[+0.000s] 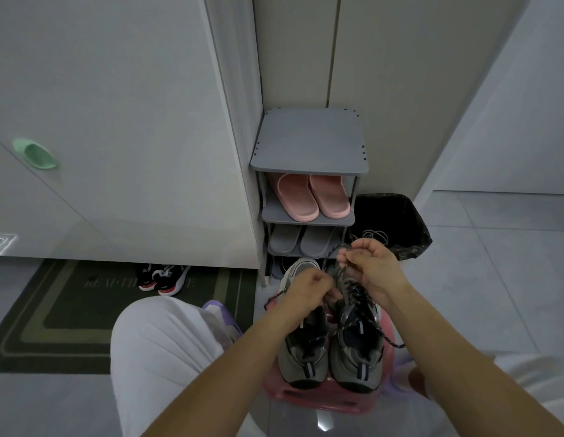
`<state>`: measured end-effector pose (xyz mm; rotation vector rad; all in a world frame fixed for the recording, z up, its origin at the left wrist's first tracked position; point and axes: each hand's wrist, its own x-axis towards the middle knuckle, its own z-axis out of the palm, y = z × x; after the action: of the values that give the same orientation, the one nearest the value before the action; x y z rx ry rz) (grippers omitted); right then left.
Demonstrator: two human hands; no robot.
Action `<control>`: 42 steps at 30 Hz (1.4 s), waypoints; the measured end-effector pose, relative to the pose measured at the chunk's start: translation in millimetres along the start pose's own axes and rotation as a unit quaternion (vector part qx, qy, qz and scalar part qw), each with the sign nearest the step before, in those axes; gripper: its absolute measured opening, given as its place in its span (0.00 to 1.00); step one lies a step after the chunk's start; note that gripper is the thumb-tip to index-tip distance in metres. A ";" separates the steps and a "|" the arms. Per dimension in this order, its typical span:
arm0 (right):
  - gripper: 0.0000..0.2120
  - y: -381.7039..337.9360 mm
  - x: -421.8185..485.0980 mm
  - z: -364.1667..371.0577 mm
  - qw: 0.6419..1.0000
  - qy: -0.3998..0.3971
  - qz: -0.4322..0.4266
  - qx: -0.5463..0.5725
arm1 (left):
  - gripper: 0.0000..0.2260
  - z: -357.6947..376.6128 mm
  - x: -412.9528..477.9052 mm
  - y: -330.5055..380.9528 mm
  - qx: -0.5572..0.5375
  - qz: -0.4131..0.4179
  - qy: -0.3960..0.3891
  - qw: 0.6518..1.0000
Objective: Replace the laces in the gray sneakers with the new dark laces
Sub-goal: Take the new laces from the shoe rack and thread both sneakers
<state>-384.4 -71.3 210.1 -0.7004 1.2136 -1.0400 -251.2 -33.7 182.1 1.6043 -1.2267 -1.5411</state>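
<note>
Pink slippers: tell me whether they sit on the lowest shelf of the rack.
No, the pink slippers sit just under the top of the rack, above the gray slippers.

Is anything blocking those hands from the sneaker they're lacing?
Nothing visible does. The left hand and right hand pinch the dark lace just above the right sneaker, which sits on the pink stool.

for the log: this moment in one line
left hand pinches dark lace | right hand pinches dark lace | sneakers on pink stool
</note>
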 end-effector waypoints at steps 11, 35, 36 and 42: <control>0.14 19.9 6.6 -23.4 0.758 0.007 -0.216 -0.615 | 0.07 -37.8 1.0 -16.4 0.258 0.042 0.085 0.962; 0.07 60.2 23.5 -15.3 0.677 -0.100 -0.187 -0.704 | 0.10 -23.1 17.3 -63.4 0.348 0.052 0.132 0.927; 0.08 60.8 24.0 -13.9 0.669 -0.104 -0.193 -0.710 | 0.10 -21.8 17.8 -63.8 0.350 0.051 0.128 0.927; 0.07 62.4 24.2 -11.0 0.683 -0.095 -0.191 -0.699 | 0.14 -15.8 15.7 -62.7 0.345 0.039 0.102 0.932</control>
<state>-378.5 -67.8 142.6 -2.2620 1.5851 -0.0933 -224.0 -25.5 121.9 2.0402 -1.8023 -0.8909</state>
